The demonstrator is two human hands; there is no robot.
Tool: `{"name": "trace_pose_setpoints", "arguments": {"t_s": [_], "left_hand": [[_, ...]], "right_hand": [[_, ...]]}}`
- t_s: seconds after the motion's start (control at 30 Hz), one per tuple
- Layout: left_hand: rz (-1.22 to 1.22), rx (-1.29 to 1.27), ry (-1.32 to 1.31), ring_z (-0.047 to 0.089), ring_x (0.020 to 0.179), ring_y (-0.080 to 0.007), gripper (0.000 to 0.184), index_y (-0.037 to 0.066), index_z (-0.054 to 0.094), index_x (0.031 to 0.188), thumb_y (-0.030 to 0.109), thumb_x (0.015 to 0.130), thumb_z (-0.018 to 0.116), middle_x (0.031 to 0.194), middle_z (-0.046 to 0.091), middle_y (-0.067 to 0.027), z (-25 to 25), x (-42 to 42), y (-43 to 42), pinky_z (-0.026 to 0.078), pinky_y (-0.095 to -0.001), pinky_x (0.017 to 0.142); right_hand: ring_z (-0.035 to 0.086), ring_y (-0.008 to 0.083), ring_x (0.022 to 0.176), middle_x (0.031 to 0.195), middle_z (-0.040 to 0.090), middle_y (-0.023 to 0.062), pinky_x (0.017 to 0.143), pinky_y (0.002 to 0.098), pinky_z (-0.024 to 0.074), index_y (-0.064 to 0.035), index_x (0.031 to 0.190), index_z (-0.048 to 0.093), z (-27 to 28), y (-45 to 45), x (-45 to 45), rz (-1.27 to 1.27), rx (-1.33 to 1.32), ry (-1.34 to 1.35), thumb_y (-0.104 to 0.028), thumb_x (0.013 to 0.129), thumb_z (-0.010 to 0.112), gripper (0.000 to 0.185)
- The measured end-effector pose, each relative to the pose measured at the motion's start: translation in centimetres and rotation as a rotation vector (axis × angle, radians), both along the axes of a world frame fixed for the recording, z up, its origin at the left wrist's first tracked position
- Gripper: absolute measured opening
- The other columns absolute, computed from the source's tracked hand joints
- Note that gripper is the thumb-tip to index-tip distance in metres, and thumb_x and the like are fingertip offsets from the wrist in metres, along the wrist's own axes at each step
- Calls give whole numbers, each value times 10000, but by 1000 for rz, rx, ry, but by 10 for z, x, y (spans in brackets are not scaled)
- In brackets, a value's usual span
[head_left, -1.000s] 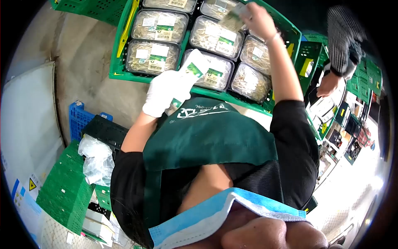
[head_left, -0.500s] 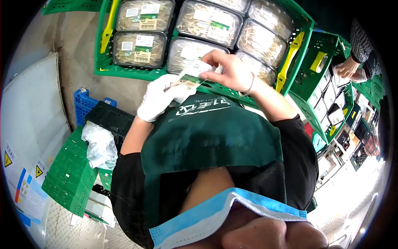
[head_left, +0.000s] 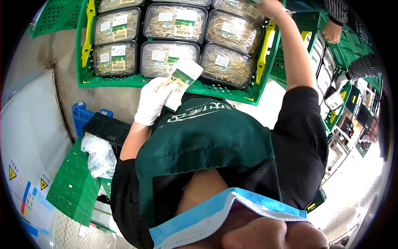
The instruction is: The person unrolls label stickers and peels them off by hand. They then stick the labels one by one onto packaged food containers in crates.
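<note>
My left hand [head_left: 153, 98], in a white glove, is closed on a stack of green-and-white labels [head_left: 183, 76] near the crate's front edge. My bare right hand [head_left: 271, 9] reaches to the top of the view, its fingers on a label [head_left: 253, 9] over a pack in the right column. Clear-lidded packs of pale sprouts stand in rows in the green crate [head_left: 166, 87]. Labels show on the left pack [head_left: 115, 58] and on the middle pack [head_left: 176, 21]. The front right pack [head_left: 228, 65] bears only a small white sticker.
Yellow handles [head_left: 260, 66] sit at the crate's ends. At the right, a co-worker's hands [head_left: 331, 31] are over another green crate [head_left: 309, 83] with packs. Lower left are a blue crate [head_left: 81, 118], a black crate [head_left: 108, 128], a plastic bag [head_left: 99, 155] and a green crate [head_left: 74, 182].
My right hand has moved from the label stack up to the far right packs, now with a label. The crate has shifted left and down in view. My left hand still holds the stack.
</note>
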State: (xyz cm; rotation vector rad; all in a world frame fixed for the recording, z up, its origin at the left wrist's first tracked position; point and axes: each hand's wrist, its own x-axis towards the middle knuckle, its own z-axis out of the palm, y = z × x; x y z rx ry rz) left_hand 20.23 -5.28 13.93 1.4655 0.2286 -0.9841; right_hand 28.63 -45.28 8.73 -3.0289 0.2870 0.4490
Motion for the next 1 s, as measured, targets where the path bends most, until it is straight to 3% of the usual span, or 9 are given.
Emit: {"name": "trace_pose_setpoints", "arguments": {"t_s": [0.2,0.23,0.3,0.43,0.53,0.7,0.77,0.8,1.0], "left_hand": [[60,43,-162,549,728,-110,252,-34,517,996,95,779,524,869,576,-92,0,-7,6,447,-222,650],[-7,126,-269,546,762,-114,271,-31,507,1023,102,787,512,898,572,-92,-2,-6,7,445,-224,676],[-59,95,-377,534,757,-108,285,-8,506,1046,110,786,504,889,570,-68,15,-9,-11,440,-238,672],[-446,161,-469,519,710,-119,197,9,573,921,95,746,546,757,563,-73,12,3,2,421,-250,627],[-358,133,-644,516,676,-131,117,10,580,796,106,730,568,716,557,-73,6,-4,-16,409,-260,608],[-539,295,-674,539,670,-202,160,29,586,780,169,703,594,744,566,-99,14,-15,-18,421,-298,592],[-455,128,-940,550,670,-207,179,34,587,767,199,695,588,731,565,-108,-22,-16,3,435,-303,595],[-710,404,-1111,561,681,-216,185,40,591,795,198,707,557,733,570,-116,-15,-12,7,449,-308,616],[-60,25,-588,557,701,-139,170,-15,581,847,127,771,527,778,592,-87,-34,-33,39,446,-261,634]], "right_hand": [[559,212,880,996,558,124,749,317,455,-68,1063,475,-29,26,-7,-153,-218,-97,-275,777,544,359],[557,212,890,1008,555,127,756,318,454,-68,1078,468,-2,51,-19,-135,-5,-94,-280,778,543,374],[548,192,892,1023,547,119,795,304,432,-66,1136,439,31,120,-76,-82,1302,35,-321,767,556,464],[564,223,610,693,556,126,557,300,436,-9,869,533,64,193,-127,216,981,-205,-199,726,616,252],[549,233,573,657,549,127,531,312,424,-17,860,537,62,204,-141,88,1104,-183,-185,725,612,228],[599,217,591,657,603,101,580,324,485,-109,753,610,73,142,-126,-57,418,-245,-302,750,528,210],[601,238,693,774,609,127,653,328,475,-98,945,561,65,87,-98,35,133,-9,-298,777,479,274],[579,253,814,904,578,154,718,341,457,-95,1085,465,26,56,-91,105,29,-85,-300,775,485,372],[465,306,1012,1111,459,146,847,401,368,-130,1218,288,-47,57,-77,-19,-427,-115,-288,730,549,575]]}}
